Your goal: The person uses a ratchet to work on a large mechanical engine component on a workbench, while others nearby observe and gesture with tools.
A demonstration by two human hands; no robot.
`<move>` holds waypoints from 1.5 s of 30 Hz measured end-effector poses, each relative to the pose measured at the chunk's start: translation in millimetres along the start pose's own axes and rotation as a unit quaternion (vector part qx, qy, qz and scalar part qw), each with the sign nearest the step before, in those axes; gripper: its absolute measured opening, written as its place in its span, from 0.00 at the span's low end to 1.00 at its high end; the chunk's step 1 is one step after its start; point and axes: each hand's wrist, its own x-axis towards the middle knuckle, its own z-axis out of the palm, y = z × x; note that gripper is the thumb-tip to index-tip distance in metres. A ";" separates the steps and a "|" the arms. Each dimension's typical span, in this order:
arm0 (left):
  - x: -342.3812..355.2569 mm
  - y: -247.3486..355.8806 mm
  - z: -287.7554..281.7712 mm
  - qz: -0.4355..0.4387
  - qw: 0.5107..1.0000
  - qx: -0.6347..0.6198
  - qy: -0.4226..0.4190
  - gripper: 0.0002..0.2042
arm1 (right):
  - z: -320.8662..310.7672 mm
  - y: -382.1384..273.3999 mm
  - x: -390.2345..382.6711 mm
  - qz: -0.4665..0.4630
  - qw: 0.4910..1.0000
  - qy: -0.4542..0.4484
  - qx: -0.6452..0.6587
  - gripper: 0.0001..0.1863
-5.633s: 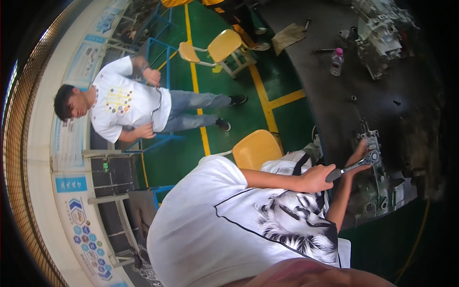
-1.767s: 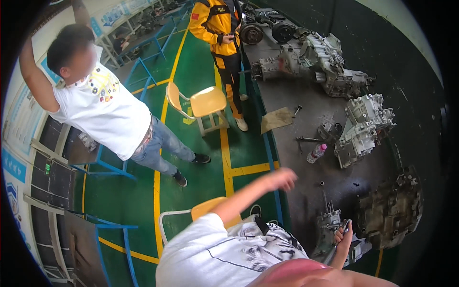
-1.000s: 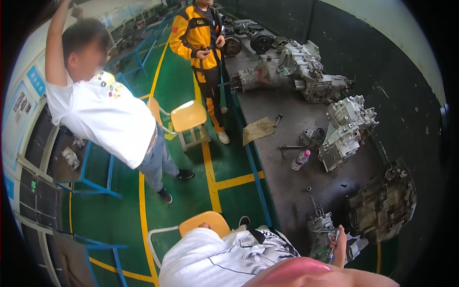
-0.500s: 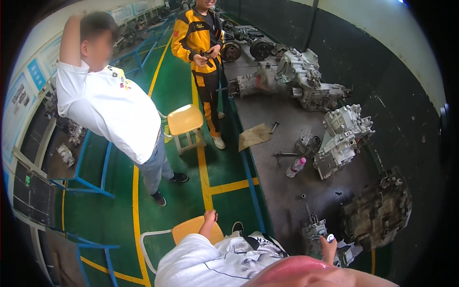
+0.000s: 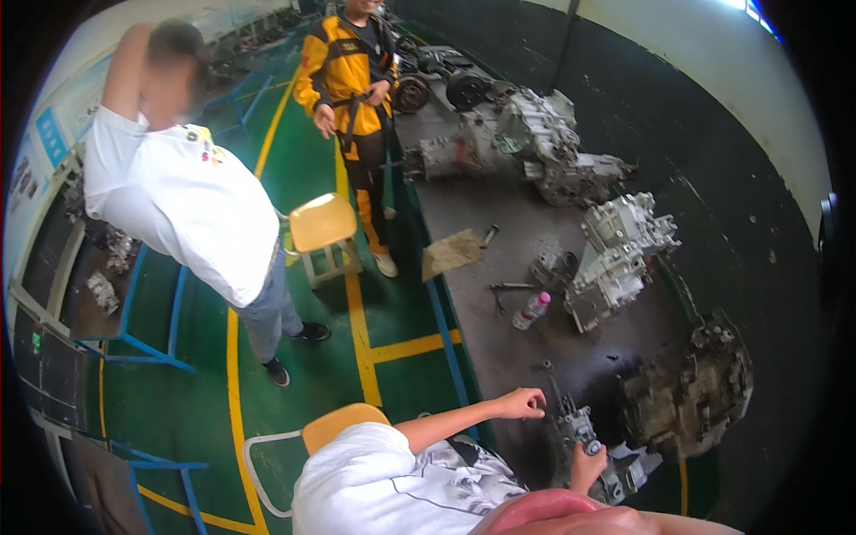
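My left hand (image 5: 522, 404) reaches over the dark workbench (image 5: 513, 357), fingers loosely bent and apart, with nothing visible in them. Close to its fingertips stands a grey metal gearbox part (image 5: 578, 426) with a thin rod rising from it. My right hand (image 5: 587, 468) is closed beside this part, around a small metal piece with a round end (image 5: 593, 448); the rest of that piece is hidden by the fingers. Silvery castings (image 5: 635, 471) lie just right of my right hand.
A dark, dirty housing (image 5: 691, 383) lies at the right. Farther along the bench are a pink-capped bottle (image 5: 532, 310), a wrench-like tool (image 5: 513, 287), a brown cloth (image 5: 453, 253) and gearbox casings (image 5: 620, 259). Stools (image 5: 323, 223) and two people (image 5: 201, 205) stand left of the bench.
My left hand has swung from beside my body across to the bench. My right hand has moved slightly left. The person in yellow has lowered one hand, and the view has shifted a little.
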 end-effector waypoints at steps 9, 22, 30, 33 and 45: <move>29.5 -58.8 109.1 0.047 0.948 0.315 -0.016 0.23 | -21.2 6.4 -17.5 0.138 0.989 -0.046 -0.001 0.38; 38.5 -72.1 127.4 0.177 0.910 0.370 0.059 0.10 | -41.2 -6.4 -0.5 -0.031 0.995 0.042 0.081 0.13; 46.0 -72.8 130.8 0.188 0.902 0.387 0.035 0.10 | -41.1 8.3 -3.3 -0.011 0.998 -0.004 0.063 0.15; 39.2 -74.5 129.2 0.181 0.923 0.336 0.055 0.10 | -40.3 11.3 -4.7 -0.001 0.999 -0.020 0.028 0.16; 35.8 -68.8 125.5 0.196 0.937 0.282 0.068 0.11 | -24.6 1.7 -3.5 -0.048 0.998 -0.038 0.000 0.18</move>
